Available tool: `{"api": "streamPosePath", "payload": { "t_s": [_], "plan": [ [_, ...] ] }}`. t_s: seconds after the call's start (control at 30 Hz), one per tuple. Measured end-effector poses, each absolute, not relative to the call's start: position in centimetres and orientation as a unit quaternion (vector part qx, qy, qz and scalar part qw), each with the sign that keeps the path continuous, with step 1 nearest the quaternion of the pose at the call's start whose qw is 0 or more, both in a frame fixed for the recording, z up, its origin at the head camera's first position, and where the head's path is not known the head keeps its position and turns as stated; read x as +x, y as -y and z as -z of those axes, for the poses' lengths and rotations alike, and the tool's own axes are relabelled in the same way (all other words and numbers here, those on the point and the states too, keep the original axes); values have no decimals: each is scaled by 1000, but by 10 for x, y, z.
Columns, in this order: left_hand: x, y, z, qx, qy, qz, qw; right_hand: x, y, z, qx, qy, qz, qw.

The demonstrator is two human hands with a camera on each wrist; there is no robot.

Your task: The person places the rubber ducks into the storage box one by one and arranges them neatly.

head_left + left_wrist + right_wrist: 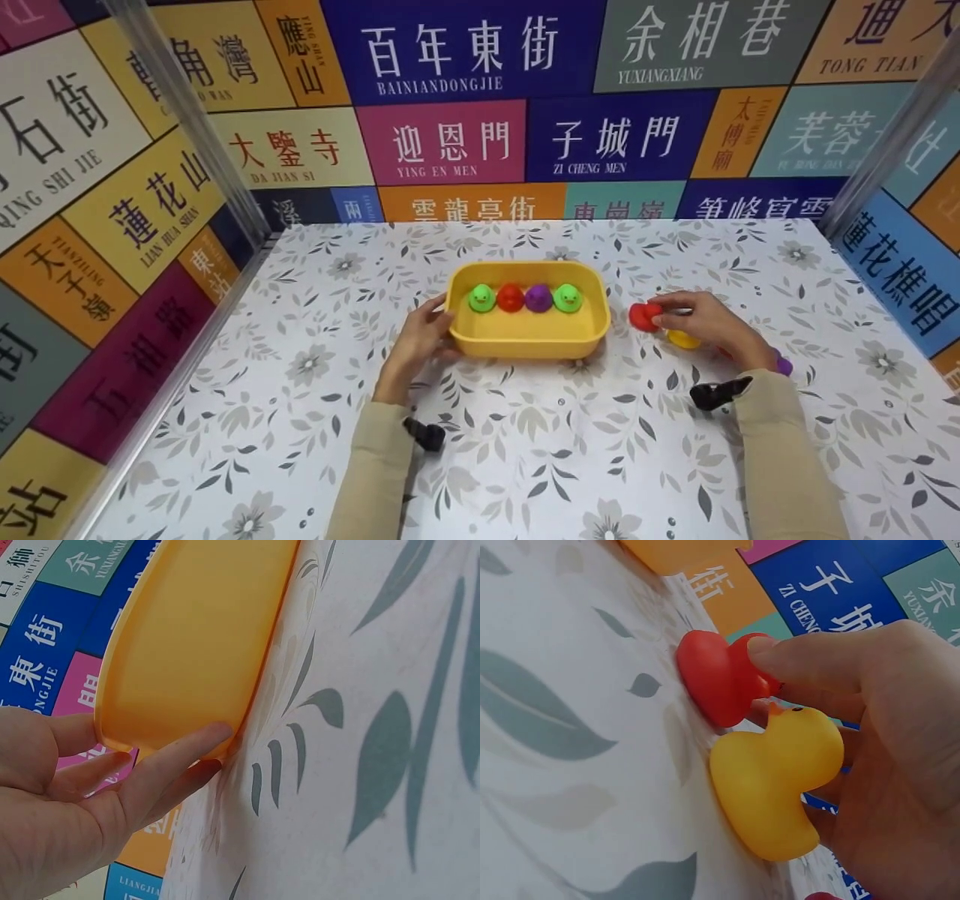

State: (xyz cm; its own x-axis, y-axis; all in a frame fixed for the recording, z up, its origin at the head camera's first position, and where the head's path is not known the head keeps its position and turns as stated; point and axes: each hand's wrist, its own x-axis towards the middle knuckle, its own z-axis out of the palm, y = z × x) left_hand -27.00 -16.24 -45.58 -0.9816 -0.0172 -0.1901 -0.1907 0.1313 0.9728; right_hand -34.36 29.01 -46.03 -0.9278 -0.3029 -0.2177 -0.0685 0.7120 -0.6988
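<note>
In the head view, a yellow plastic tub [525,349] holds a row of rubber ducks: a green duck [481,299], a red one [511,298], a purple one [538,298] and another green one [568,298]. My left hand [421,334] rests against the tub's left end, fingers fairly straight at its rim and wall. Right of the tub, my right hand [709,322] pinches the head of another red rubber duck [705,671] between thumb and fingers. A yellow rubber duck [769,784] sits right beside it, under the palm.
A purple duck [784,365] shows past my right wrist, and a red thing [823,896] peeks in at the bottom of the right wrist view. The table has a leaf-patterned cover [510,450]. Coloured sign-printed walls [442,142] stand behind and at both sides.
</note>
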Motion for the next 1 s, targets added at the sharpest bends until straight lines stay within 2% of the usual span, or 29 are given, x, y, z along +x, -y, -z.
{"api": "streamPosePath", "payload": {
  "t_s": [0.23,0.57,1.0],
  "plan": [
    [-271,161,457,-65,-756,-650,46,-343,-291,464,-111,-907,379,148],
    [-271,161,457,-69,-756,-649,49,-345,-292,466,-89,-901,396,150],
    [-270,161,455,-74,-754,-650,59,-339,-278,444,-35,-873,471,123]
  ]
}}
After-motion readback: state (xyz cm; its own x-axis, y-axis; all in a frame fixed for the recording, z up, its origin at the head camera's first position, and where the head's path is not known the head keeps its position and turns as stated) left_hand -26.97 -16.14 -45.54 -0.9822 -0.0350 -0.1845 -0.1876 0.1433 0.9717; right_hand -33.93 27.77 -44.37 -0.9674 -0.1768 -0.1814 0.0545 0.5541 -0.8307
